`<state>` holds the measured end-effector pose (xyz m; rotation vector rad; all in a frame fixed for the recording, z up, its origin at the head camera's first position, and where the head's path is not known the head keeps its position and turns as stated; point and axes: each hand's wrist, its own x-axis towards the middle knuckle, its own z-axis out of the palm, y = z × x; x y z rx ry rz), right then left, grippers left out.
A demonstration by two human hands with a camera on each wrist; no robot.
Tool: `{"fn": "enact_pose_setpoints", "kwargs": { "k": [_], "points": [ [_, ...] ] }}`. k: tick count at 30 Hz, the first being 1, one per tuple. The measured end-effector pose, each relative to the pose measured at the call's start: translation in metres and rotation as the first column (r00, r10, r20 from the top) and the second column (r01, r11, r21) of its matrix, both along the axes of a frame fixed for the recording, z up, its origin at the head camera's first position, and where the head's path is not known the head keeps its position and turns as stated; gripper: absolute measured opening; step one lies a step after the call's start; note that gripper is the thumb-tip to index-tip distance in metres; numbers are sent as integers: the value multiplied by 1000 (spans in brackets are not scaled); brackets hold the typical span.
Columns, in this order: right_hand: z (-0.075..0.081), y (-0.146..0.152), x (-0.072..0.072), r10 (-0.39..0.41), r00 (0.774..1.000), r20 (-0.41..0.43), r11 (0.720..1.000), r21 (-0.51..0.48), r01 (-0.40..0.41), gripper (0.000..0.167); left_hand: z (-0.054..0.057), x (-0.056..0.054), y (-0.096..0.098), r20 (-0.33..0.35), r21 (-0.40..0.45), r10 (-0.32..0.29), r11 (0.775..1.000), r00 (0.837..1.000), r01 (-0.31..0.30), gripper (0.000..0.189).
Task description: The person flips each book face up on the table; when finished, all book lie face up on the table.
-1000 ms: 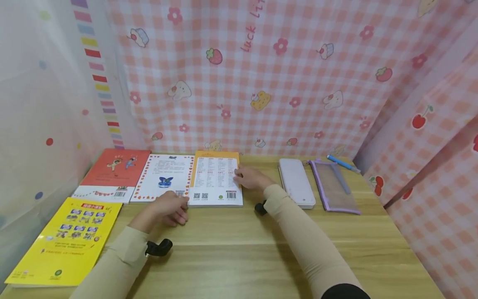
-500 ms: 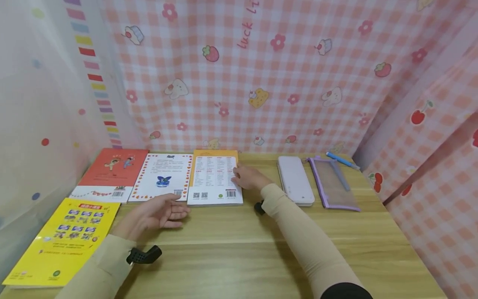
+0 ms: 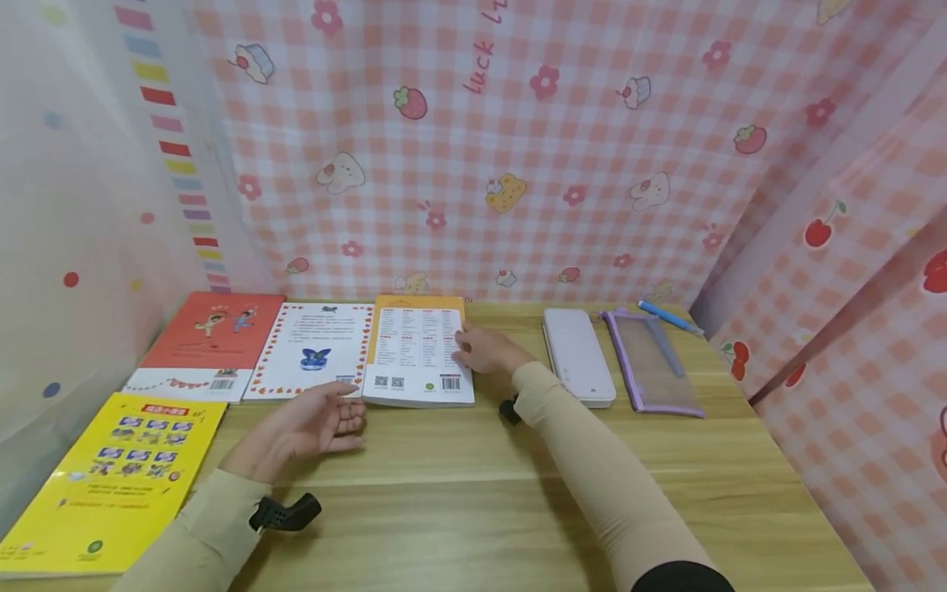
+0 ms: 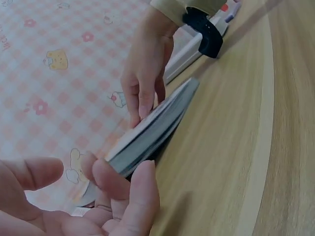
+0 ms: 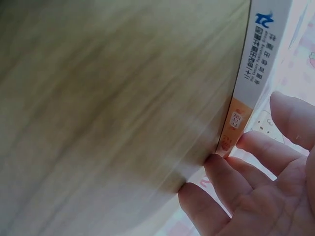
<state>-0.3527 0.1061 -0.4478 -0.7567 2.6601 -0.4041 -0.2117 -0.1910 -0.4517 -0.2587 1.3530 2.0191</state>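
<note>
An orange-and-white book (image 3: 419,349) lies back cover up at the right end of a row of books. My right hand (image 3: 490,352) holds its right edge, with the fingertips at the spine (image 5: 251,64) and the thumb over the cover side. From the left wrist view, the book's page edges (image 4: 152,130) look slightly spread, and the right hand (image 4: 146,73) is at its far side. My left hand (image 3: 314,427) is turned with the palm to the right, fingers loosely bent and nothing in them, just off the book's lower left corner. It overlaps the butterfly book (image 3: 318,341).
A red book (image 3: 214,329) and a yellow book (image 3: 111,485) lie at the left. Right of my right hand are a white case (image 3: 580,353), a purple-edged mesh pouch (image 3: 651,362) and a blue pen (image 3: 669,316). A checked curtain (image 3: 473,148) hangs behind the wooden table (image 3: 444,510).
My left hand has drawn back from the book's lower left corner and turned its palm rightward, fingers loosened. My right hand stays at the book's right edge. The head view has shifted slightly.
</note>
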Motion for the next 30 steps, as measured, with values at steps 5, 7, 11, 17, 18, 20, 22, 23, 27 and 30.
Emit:
{"fn": "enact_pose_setpoints", "kwargs": {
  "k": [5, 7, 11, 17, 18, 20, 22, 23, 27, 30],
  "points": [
    [1, 1, 0, -6, 1000, -8, 1000, 2, 6, 52, 2, -4, 4, -12, -61, 1, 998, 1000, -2, 30],
    [1, 1, 0, -2, 1000, -16, 1000, 11, 2, 50, 3, -6, 6, -16, -65, 9, 998, 1000, -10, 30],
    [0, 1, 1, 3, 1000, -26, 1000, 10, -3, 49, 4, -8, 8, -12, -42, 30, 999, 999, -31, 33],
    [-4, 1, 1, -2, 999, -41, 1000, 11, 2, 42, 0, -8, 6, -29, -8, 57, 998, 998, -57, 29],
    [-4, 1, 1, -9, 999, -37, 1000, 7, 10, 43, -1, -9, 5, -33, -7, 67, 998, 997, -67, 26],
    [-4, 1, 1, -27, 999, -21, 1000, -5, 27, 48, -2, -10, 4, -55, -14, 78, 997, 995, -79, 20],
    [-4, 1, 2, -46, 999, -4, 999, -22, 46, 55, -4, -11, 4, -74, -35, 87, 995, 993, -90, 21],
    [-3, 2, 2, -57, 998, 4, 998, -29, 57, 55, -5, -11, 4, -82, -52, 88, 994, 993, -92, 23],
    [-1, 4, 1, -87, 996, 13, 995, -46, 88, 53, -8, -14, 7, -123, -156, 63, 984, 990, -82, 42],
    [1, 2, 1, -106, 994, 14, 992, -61, 107, 47, -11, -14, 7, -151, -219, 47, 972, 987, -80, 52]
  ]
}}
